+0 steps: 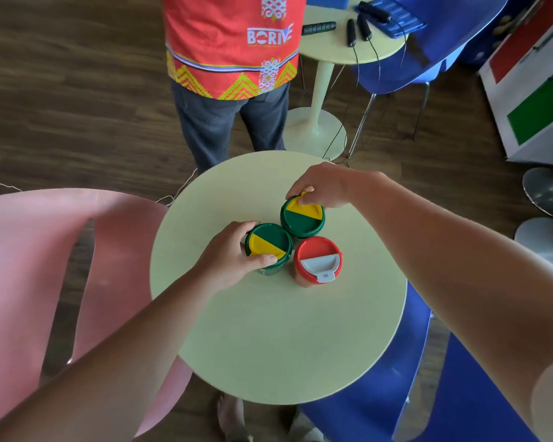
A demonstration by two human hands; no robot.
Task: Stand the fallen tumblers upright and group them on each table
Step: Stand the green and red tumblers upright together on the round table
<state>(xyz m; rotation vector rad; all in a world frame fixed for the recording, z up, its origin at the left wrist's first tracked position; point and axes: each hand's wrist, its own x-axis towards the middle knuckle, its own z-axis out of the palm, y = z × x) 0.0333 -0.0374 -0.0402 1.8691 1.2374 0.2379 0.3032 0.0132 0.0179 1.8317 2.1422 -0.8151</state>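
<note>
Three tumblers stand upright and touching near the middle of a round pale-green table (278, 339). My left hand (227, 260) wraps the left green tumbler with a green and yellow lid (270, 242). My right hand (323, 186) grips the far rim of the second green tumbler with a matching lid (302, 220). The red-lidded tumbler with a white flap (318, 260) stands free at the front right of the group.
A pink chair (39, 266) sits to the left and a blue chair (428, 393) to the right. A person in a red patterned shirt (233, 43) stands beyond the table. Behind is a second round table (339, 49) with skipping ropes.
</note>
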